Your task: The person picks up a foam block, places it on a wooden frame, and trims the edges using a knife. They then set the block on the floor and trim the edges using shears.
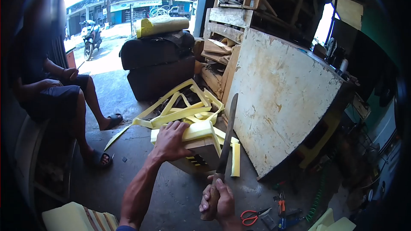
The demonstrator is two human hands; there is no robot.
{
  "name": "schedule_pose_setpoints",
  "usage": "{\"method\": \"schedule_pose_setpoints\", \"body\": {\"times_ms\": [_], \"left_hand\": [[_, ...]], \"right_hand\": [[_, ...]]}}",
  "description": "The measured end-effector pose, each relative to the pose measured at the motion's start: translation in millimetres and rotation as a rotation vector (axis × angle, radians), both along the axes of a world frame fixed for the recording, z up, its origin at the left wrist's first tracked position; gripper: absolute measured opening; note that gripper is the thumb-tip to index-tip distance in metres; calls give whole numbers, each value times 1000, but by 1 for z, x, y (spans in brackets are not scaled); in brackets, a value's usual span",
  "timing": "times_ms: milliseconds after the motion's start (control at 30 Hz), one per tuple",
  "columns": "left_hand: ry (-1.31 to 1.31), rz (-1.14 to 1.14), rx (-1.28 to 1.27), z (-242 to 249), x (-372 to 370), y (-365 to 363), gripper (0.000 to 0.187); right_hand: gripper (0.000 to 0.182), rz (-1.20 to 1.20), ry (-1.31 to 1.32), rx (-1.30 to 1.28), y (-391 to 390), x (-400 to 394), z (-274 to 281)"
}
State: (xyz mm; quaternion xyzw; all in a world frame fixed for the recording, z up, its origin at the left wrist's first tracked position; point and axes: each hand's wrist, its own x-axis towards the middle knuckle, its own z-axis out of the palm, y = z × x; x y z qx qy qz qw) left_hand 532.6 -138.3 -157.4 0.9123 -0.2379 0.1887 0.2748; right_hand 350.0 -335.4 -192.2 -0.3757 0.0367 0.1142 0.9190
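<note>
My left hand (169, 139) lies over a yellow foam pad (199, 131), its fingers curled across the top and its thumb toward the near side. The foam sits on a brown box-shaped frame (209, 152) with black-and-yellow stripes low on its near face. In my right hand (218, 201) is a long knife (229, 130), its wooden handle wrapped by the fingers. The blade points up and away, just right of the foam-topped frame, overlapping a foam strip in this view. Tangled foam offcuts (184, 113) lie behind the frame.
A seated person (47, 68) is at the left. A large white worn panel (282, 98) stands right. Red-handled scissors (249, 217) and pliers (281, 205) lie on the floor near a green coiled hose (316, 203). Dark cushioned blocks (160, 75) are stacked behind.
</note>
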Motion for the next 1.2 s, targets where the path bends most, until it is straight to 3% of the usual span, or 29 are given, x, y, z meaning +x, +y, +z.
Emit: {"method": "schedule_pose_setpoints", "body": {"times_ms": [100, 200, 300, 533, 600, 867, 1033, 1200], "left_hand": [[219, 22, 410, 15, 24, -18, 98], [154, 161, 474, 7, 37, -29, 104], [190, 132, 489, 3, 45, -33, 106], [215, 85, 573, 10, 48, -62, 102], [218, 59, 603, 13, 52, -67, 103], [184, 31, 659, 6, 55, -65, 104], [210, 47, 623, 10, 52, -67, 107], [221, 65, 604, 9, 45, -67, 106]], "right_hand": [[41, 57, 36, 174, -5, -8, -1], [43, 100, 90, 285, -8, -12, -1], [42, 207, 146, 424, -16, -11, -11], [41, 178, 187, 503, -40, 5, -25], [39, 222, 179, 688, -53, 15, -40], [37, 295, 178, 618, -64, 8, -42], [34, 272, 264, 492, -67, 0, -16], [34, 275, 244, 530, -69, 19, -19]]}}
